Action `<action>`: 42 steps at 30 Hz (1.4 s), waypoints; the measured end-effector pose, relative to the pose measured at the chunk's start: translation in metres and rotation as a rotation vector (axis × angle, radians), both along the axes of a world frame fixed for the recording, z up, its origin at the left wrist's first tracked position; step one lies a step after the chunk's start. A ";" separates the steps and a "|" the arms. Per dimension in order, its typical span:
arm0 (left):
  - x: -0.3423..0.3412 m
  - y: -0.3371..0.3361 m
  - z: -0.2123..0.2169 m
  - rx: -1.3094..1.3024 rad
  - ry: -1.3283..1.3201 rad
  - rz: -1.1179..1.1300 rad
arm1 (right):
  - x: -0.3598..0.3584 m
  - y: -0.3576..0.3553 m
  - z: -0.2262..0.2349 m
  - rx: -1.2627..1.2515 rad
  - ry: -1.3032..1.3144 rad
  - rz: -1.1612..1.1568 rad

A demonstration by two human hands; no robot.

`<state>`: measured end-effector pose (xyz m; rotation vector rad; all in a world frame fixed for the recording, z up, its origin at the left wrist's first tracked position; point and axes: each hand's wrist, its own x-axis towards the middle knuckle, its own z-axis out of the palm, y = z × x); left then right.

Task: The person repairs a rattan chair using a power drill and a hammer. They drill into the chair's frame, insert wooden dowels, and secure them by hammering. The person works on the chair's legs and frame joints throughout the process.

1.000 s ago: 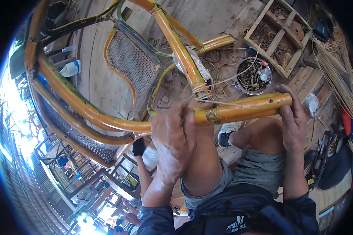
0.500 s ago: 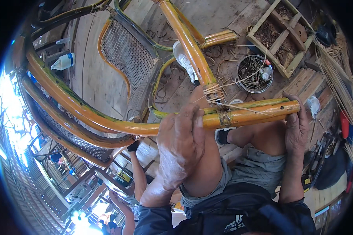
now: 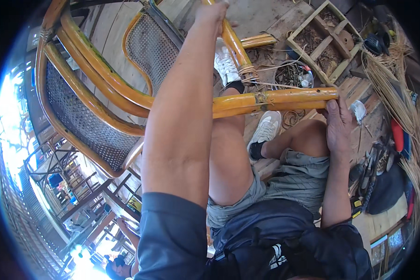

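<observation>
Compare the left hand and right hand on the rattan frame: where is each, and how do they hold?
The left hand reaches far up, arm outstretched, gripping the slanted pole near the top of the picture; the right hand stays low and close, at the end of the horizontal pole. The left closes around its pole; the right presses from below, fingers up against it. Both are bare and touch orange-yellow rattan of the same chair frame.
</observation>
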<state>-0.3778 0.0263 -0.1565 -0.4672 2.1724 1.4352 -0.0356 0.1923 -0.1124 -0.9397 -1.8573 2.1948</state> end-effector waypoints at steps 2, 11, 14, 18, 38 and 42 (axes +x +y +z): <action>0.008 0.009 -0.005 0.113 -0.051 0.036 | -0.001 -0.002 0.003 -0.104 0.005 -0.067; 0.042 0.013 0.012 0.149 0.004 0.116 | -0.011 -0.039 0.000 -0.149 0.169 -0.358; 0.054 0.016 0.023 0.153 0.046 0.119 | -0.011 -0.039 -0.002 -0.143 0.173 -0.369; 0.061 0.016 0.028 0.176 0.072 0.124 | -0.014 -0.036 -0.008 -0.113 0.173 -0.353; 0.062 0.012 0.022 0.186 0.124 0.089 | -0.025 -0.036 -0.008 -0.148 0.234 -0.350; 0.060 0.012 0.020 0.198 0.128 0.097 | -0.025 -0.036 -0.010 -0.140 0.240 -0.349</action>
